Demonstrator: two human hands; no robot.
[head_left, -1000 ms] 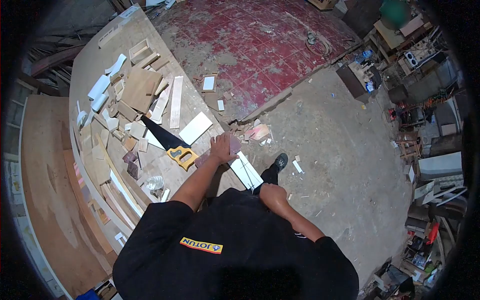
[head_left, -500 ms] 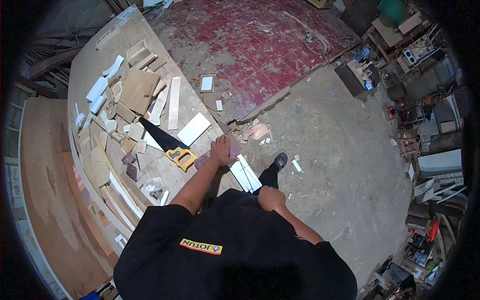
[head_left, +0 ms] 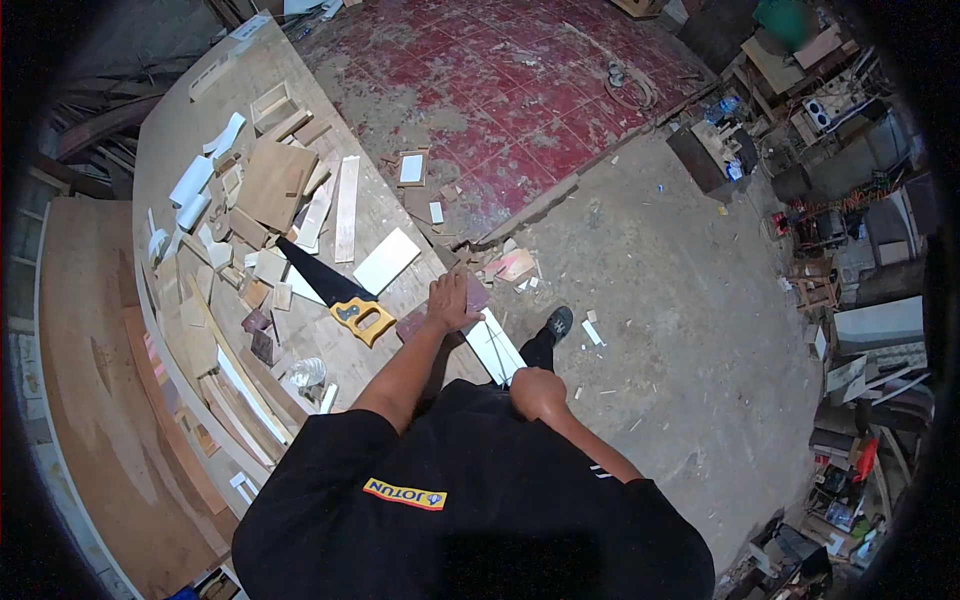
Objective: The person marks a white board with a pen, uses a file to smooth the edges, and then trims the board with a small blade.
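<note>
My left hand lies palm down over a reddish-brown sheet at the bench edge, fingers stretched forward and thumb by the upper end of a narrow white board. Dark lines cross the board, which slants down to the right. My right hand is closed at the board's lower end; its fingertips are hidden. Left of my left hand, a handsaw with a yellow handle lies on the bench. A wider white piece lies above it.
The workbench carries wood offcuts, a flat brown panel, curled white pieces and a clear plastic object. A shoe stands on the concrete floor. Red tiles lie beyond, with cluttered tools and scraps at the right.
My left hand and the white board have shifted slightly to the right. My right hand has moved a little up and left, still at the board's lower end.
</note>
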